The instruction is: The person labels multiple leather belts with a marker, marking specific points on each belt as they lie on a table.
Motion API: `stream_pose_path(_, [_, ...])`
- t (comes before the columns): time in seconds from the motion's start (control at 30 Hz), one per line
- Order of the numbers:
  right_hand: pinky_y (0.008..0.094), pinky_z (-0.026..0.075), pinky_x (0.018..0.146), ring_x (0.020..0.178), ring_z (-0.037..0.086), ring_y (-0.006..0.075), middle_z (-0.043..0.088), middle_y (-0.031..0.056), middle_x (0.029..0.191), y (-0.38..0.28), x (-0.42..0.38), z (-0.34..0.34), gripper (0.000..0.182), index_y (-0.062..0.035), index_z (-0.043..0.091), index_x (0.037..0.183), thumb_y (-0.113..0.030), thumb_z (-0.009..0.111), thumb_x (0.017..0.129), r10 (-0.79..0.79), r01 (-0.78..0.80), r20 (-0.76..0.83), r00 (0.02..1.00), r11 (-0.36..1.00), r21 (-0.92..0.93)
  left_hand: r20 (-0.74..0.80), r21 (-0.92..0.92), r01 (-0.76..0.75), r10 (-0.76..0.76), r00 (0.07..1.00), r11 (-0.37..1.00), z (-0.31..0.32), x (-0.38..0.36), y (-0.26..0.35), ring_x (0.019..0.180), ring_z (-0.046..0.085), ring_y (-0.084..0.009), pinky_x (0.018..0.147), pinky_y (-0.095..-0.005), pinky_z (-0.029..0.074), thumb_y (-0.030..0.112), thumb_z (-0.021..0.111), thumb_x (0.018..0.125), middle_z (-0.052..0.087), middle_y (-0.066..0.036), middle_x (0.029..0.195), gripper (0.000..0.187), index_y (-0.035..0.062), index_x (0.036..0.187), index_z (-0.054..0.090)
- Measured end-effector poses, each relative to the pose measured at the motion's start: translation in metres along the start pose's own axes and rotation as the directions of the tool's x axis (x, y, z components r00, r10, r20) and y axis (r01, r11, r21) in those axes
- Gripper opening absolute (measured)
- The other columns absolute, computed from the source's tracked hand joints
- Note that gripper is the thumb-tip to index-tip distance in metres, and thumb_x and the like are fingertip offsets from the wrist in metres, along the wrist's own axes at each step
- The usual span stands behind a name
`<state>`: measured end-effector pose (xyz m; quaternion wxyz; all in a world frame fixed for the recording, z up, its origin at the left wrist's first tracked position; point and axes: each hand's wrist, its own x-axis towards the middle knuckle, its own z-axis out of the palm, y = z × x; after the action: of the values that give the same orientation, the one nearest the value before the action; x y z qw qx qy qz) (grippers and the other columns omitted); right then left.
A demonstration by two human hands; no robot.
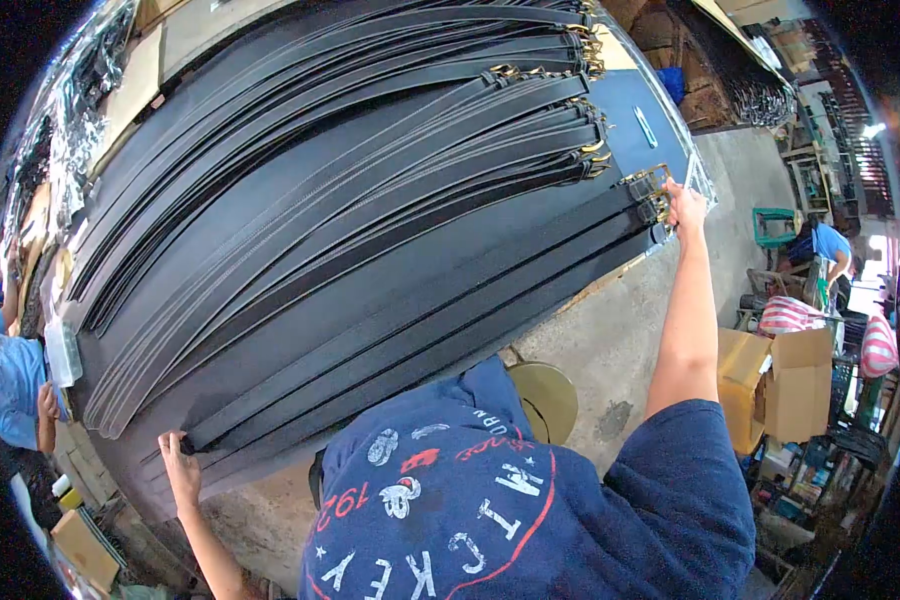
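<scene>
Several black belts (420,310) lie stretched side by side along the near edge of the dark table (300,230). My right hand (684,207) has its fingers closed at their buckle end, next to a gold-coloured buckle (660,176). At the other end, my left hand (177,462) pinches the dark belt tips near the table's left corner. Farther back, bundles of black belts (370,170) lie in curved rows with gold-coloured buckles (592,160) at their right ends.
A light blue tool (645,127) lies near the table's right edge. A round stool (545,402) stands below the near edge. Cardboard boxes (798,385) are at right. One person (20,375) is at far left, another (830,245) at far right.
</scene>
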<state>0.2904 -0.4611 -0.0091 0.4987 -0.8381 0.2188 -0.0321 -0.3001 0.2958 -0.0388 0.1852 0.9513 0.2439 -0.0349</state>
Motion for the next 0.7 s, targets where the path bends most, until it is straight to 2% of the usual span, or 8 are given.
stream_pose_path(0.13, [0.0267, 0.025, 0.035, 0.035, 0.033, 0.0069, 0.041, -0.0057, 0.049, 0.000, 0.000, -0.003, 0.020, -0.0036, 0.070, 0.083, -0.024, 0.069, 0.086, -0.019, 0.018, -0.017, 1.000, 0.999, -0.040, 0.019, -0.084, 0.038, -0.037, 0.999, 0.996, -0.007, -0.004, 0.003, 0.106, 0.051, -0.0352, 0.097, -0.0375, 0.041, -0.018, 0.051, 0.062, 0.048, -0.015, 0.109, 0.054, 0.0017, 0.112, 0.054])
stream_pose_path(0.2, [0.0273, 0.025, 0.035, 0.036, 0.034, 0.0076, 0.042, -0.0049, 0.050, 0.006, 0.005, -0.003, 0.020, -0.0040, 0.070, 0.081, -0.024, 0.070, 0.086, -0.064, 0.061, -0.033, 0.997, 0.993, -0.105, 0.068, -0.063, 0.071, -0.066, 0.995, 0.996, -0.012, -0.003, 0.013, 0.109, 0.051, -0.0337, 0.098, -0.0374, 0.040, -0.019, 0.053, 0.064, 0.050, -0.015, 0.111, 0.057, 0.0034, 0.116, 0.056])
stream_pose_path(0.23, [0.0282, 0.026, 0.035, 0.036, 0.037, 0.0090, 0.041, -0.0027, 0.049, 0.009, 0.006, -0.002, 0.020, -0.0013, 0.072, 0.083, -0.021, 0.071, 0.083, -0.042, 0.038, -0.050, 0.998, 0.996, -0.077, 0.093, -0.046, 0.092, -0.087, 0.992, 0.995, -0.018, -0.002, 0.019, 0.110, 0.051, -0.0329, 0.099, -0.0373, 0.040, -0.019, 0.054, 0.064, 0.051, -0.014, 0.113, 0.059, 0.0042, 0.118, 0.057])
stream_pose_path(0.37, [0.0298, 0.030, 0.035, 0.036, 0.040, 0.0108, 0.046, -0.0004, 0.049, 0.013, 0.009, 0.000, 0.021, -0.0018, 0.073, 0.084, -0.023, 0.073, 0.082, -0.082, 0.075, -0.052, 0.995, 0.989, -0.124, 0.099, -0.067, 0.064, -0.057, 0.993, 0.996, -0.022, -0.002, 0.022, 0.112, 0.053, -0.0312, 0.099, -0.0364, 0.041, -0.019, 0.057, 0.065, 0.054, -0.013, 0.116, 0.068, 0.0093, 0.126, 0.059])
stream_pose_path(0.47, [0.0271, 0.024, 0.036, 0.036, 0.038, 0.0085, 0.047, -0.0032, 0.053, 0.013, 0.012, -0.001, 0.022, -0.0062, 0.068, 0.076, -0.026, 0.074, 0.083, -0.115, 0.097, -0.061, 0.991, 0.965, -0.242, 0.098, -0.041, -0.001, 0.005, 0.995, 0.999, -0.025, -0.004, 0.023, 0.114, 0.053, -0.0311, 0.099, -0.0365, 0.042, -0.018, 0.058, 0.067, 0.054, -0.013, 0.118, 0.066, 0.0097, 0.127, 0.059])
stream_pose_path(0.5, [0.0277, 0.025, 0.036, 0.036, 0.038, 0.0087, 0.046, -0.0032, 0.053, 0.014, 0.013, 0.000, 0.024, -0.0061, 0.067, 0.075, -0.026, 0.077, 0.081, -0.120, 0.101, -0.075, 0.990, 0.971, -0.217, 0.112, -0.058, 0.021, -0.015, 0.994, 0.998, -0.025, -0.004, 0.023, 0.114, 0.053, -0.0312, 0.099, -0.0367, 0.042, -0.018, 0.058, 0.067, 0.054, -0.013, 0.119, 0.066, 0.0096, 0.127, 0.059])
stream_pose_path(0.6, [0.0279, 0.026, 0.036, 0.036, 0.038, 0.0085, 0.045, -0.0036, 0.052, 0.016, 0.012, 0.002, 0.024, -0.0058, 0.066, 0.074, -0.026, 0.078, 0.081, -0.130, 0.099, -0.105, 0.986, 0.962, -0.255, 0.131, -0.083, 0.070, -0.059, 0.990, 0.994, -0.022, -0.004, 0.020, 0.115, 0.053, -0.0311, 0.100, -0.0370, 0.042, -0.018, 0.058, 0.069, 0.054, -0.014, 0.120, 0.063, 0.0092, 0.126, 0.059])
stream_pose_path(0.7, [0.0272, 0.027, 0.036, 0.037, 0.038, 0.0083, 0.044, -0.0039, 0.052, 0.026, 0.023, -0.002, 0.025, -0.0049, 0.069, 0.080, -0.028, 0.078, 0.080, -0.135, 0.103, -0.100, 0.986, 0.957, -0.271, 0.105, -0.068, 0.072, -0.065, 0.992, 0.995, -0.017, -0.004, 0.015, 0.116, 0.053, -0.0310, 0.100, -0.0370, 0.042, -0.015, 0.058, 0.073, 0.055, -0.014, 0.121, 0.058, 0.0083, 0.126, 0.059])
